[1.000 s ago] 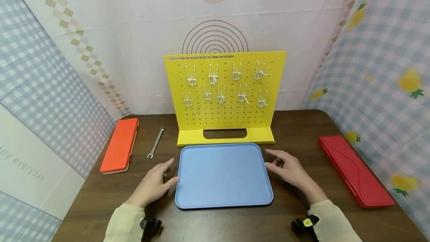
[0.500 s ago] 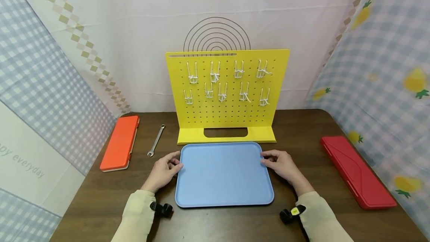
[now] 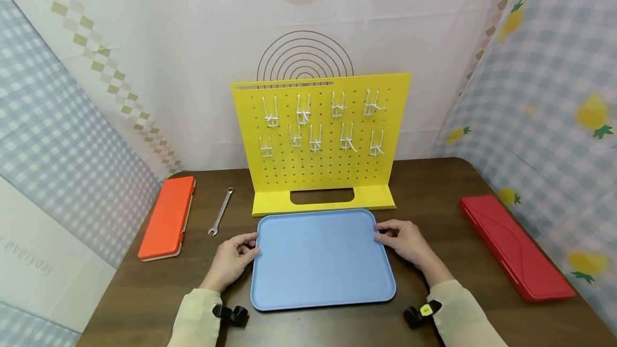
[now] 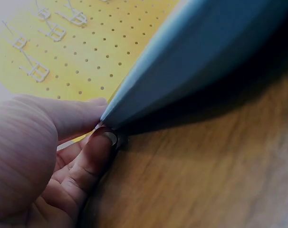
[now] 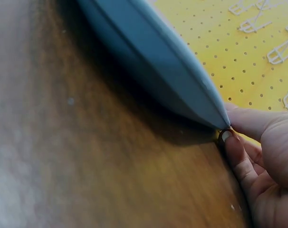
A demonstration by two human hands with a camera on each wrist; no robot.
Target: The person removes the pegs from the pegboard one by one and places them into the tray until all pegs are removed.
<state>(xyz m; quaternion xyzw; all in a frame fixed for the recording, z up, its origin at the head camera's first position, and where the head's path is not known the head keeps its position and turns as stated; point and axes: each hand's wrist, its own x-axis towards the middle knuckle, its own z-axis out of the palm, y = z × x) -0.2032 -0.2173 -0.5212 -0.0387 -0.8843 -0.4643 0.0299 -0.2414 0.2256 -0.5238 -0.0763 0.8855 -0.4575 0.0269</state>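
Observation:
A blue rectangular tray point(image 3: 323, 261) lies level in front of the yellow pegboard point(image 3: 318, 167), bearing nothing. My left hand point(image 3: 230, 261) pinches its left rim near the far corner. On the opposite side my right hand point(image 3: 407, 241) grips the right rim in the same way. Both wrist views show a thumb above the rim and fingertips under it. The tray's outer wall point(image 4: 182, 61) rises from a dark shadow over the wood in the left wrist view. The right wrist view shows the opposite wall point(image 5: 153, 61) close over the table.
Several white wire hooks point(image 3: 302, 117) hang on the pegboard, tied with white ties. A combination wrench point(image 3: 221, 212) and an orange case point(image 3: 168, 217) lie to the left on the brown wooden table point(image 3: 332, 331). A red case point(image 3: 516, 248) lies at the right. Fabric curtains surround the table.
Both hands have moved inward from beside the tray and taken hold of its left and right rims. The head view has tilted a little; the cases and wrench stay in place.

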